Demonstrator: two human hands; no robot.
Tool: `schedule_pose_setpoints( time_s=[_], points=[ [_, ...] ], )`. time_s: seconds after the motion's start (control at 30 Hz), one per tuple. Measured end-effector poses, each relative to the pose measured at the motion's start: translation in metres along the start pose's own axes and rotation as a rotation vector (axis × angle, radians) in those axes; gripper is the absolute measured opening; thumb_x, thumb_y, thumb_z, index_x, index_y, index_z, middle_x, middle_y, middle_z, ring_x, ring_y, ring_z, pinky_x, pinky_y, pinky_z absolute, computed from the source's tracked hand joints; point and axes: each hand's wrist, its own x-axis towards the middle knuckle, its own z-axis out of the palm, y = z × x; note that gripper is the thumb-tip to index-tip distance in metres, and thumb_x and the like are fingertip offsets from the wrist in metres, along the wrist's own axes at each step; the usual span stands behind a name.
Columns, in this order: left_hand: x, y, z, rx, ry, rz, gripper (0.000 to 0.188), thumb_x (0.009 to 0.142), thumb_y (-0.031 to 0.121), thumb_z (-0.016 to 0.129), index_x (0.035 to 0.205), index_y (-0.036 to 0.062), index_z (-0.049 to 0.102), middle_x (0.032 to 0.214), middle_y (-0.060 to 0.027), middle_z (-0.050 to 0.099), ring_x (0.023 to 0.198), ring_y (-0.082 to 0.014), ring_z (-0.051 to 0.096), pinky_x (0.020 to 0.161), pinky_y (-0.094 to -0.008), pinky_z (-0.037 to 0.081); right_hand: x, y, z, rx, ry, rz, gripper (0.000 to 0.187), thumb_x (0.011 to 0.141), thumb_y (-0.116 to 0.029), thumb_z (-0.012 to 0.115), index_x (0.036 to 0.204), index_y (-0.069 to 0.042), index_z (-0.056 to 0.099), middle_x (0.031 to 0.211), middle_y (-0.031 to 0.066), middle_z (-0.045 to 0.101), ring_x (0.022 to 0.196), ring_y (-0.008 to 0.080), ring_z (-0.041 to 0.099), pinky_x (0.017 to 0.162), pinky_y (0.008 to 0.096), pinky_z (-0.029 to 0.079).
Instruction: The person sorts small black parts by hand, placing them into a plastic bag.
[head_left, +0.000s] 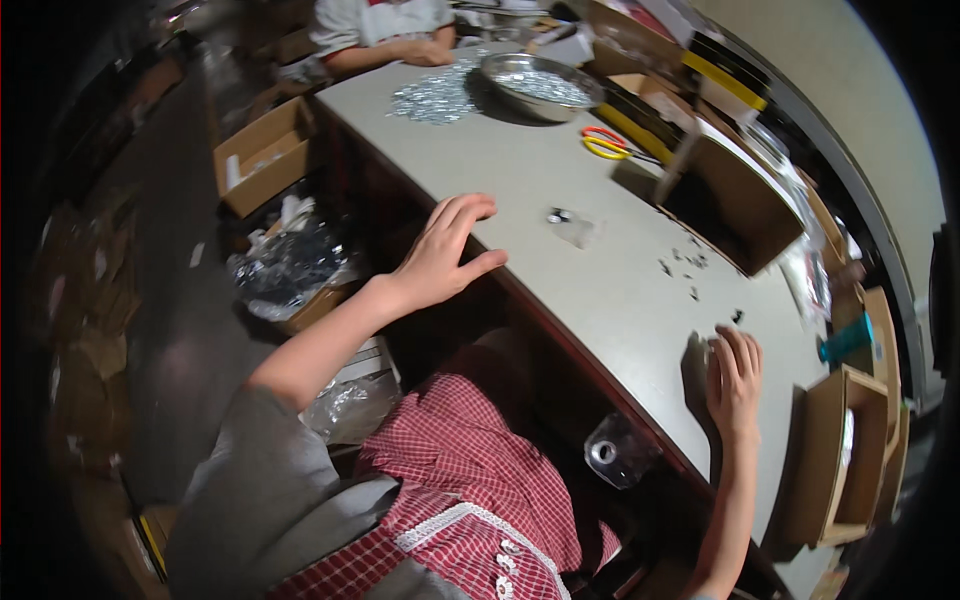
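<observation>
With brown cardboard boxes along the table's far edge, the small clear bag lies just beyond the open-fingered left hand, while the right hand rests flat, empty.

Small clear plastic bag on grey table, brown open cardboard box on floor left, brown open box at table's far edge

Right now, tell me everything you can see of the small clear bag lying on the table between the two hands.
The small clear bag is a little see-through plastic pouch, slightly crumpled and lying flat on the pale grey table. A small dark piece shows at its left end; what it is cannot be told. Nothing touches the bag: the left hand rests at the table edge to its left, the right hand lies far off, and tiny dark parts are scattered to its right.
</observation>
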Motion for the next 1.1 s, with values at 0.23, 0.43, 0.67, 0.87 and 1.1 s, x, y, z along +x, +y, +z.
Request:
schedule_pose_setpoints(
  time_s=[0.23,0.43,0.67,0.87,1.1],
  points=[
    [-0.142,-0.101,-0.042,0.137,0.081,-0.449,0.039,0.087,0.017,0.077,0.121,0.0061,0.064,0.128,-0.0155,0.063,0.127,-0.0377,0.057,0.111,-0.0477,0.043,0.001,-0.023,-0.006,0.1,-0.163,-0.062,0.032,0.09,0.005,0.06,0.121,0.002,0.067,0.128,0.0185,0.066,0.116,0.0404,0.063,0.101,0.0507,0.05],
    [-0.201,-0.17,-0.065,0.043,0.172,-0.888,0.027,0.091,0.01,0.074,0.116,0.003,0.067,0.109,-0.0113,0.075,0.101,-0.023,0.073,0.089,-0.0368,0.058,-0.003,-0.023,-0.002,0.018,-0.221,-0.055,0.035,0.089,0.004,0.059,0.123,0.006,0.066,0.127,0.0213,0.066,0.116,0.0416,0.063,0.099,0.0509,0.052],
    [-0.191,-0.162,-0.045,0.109,-0.247,-0.786,0.03,0.088,0.018,0.074,0.113,0.0028,0.066,0.106,-0.0182,0.074,0.107,-0.0366,0.069,0.094,-0.0467,0.054,-0.008,-0.034,-0.004,-0.047,-0.289,0.05,0.034,0.097,0.004,0.054,0.129,0.003,0.064,0.132,0.02,0.064,0.123,0.0417,0.06,0.103,0.0508,0.049],
    [-0.181,-0.222,-0.078,0.911,-0.174,-0.824,0.057,0.082,0.034,0.083,0.119,-0.0018,0.06,0.122,-0.0211,0.061,0.119,-0.0356,0.054,0.101,-0.0471,0.044,-0.006,-0.028,0.001,-0.038,-0.27,0.085,0.039,0.097,0.003,0.05,0.134,0.002,0.061,0.135,0.0221,0.062,0.125,0.0437,0.057,0.105,0.0523,0.047],
    [-0.183,-0.289,-0.097,0.786,-0.266,-0.677,0.017,0.079,0.02,0.074,0.091,0.0089,0.076,0.101,-0.0111,0.074,0.109,-0.0315,0.064,0.101,-0.0459,0.044,0.003,-0.033,0.001,-0.012,-0.276,0.126,0.044,0.087,0.006,0.049,0.129,0.004,0.065,0.131,0.0219,0.065,0.12,0.043,0.06,0.106,0.0529,0.046]
  ],
)
